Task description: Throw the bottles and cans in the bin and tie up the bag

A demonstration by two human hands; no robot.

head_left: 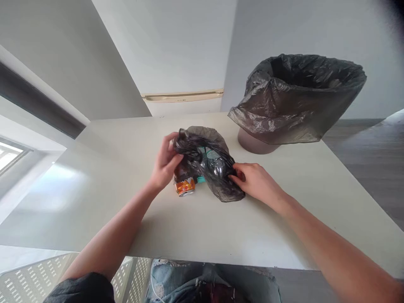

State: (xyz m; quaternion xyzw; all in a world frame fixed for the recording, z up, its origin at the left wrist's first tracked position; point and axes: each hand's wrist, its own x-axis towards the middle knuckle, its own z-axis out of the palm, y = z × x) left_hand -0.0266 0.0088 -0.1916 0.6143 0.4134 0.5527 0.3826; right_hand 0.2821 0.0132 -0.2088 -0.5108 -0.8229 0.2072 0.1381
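A thin black plastic bag [225, 189] is bunched up in the middle of the white table. My left hand [166, 162] pinches its gathered upper left edge. On its right side, my right hand [251, 181] grips the rim between thumb and fingers. Through the bag's opening shows a clear plastic bottle [218, 166] with a green label. Under the bag's near left edge lies an orange drink can [184, 187] on its side, partly covered. A teal cap [201, 179] peeks out beside the can.
At the table's [158, 235] back right stands a brown bin [255, 142] lined with a large black bag [290, 105] folded over its rim. A white fridge-like door [183, 50] rises behind the table. A perforated plastic chair [34, 273] is at the lower left.
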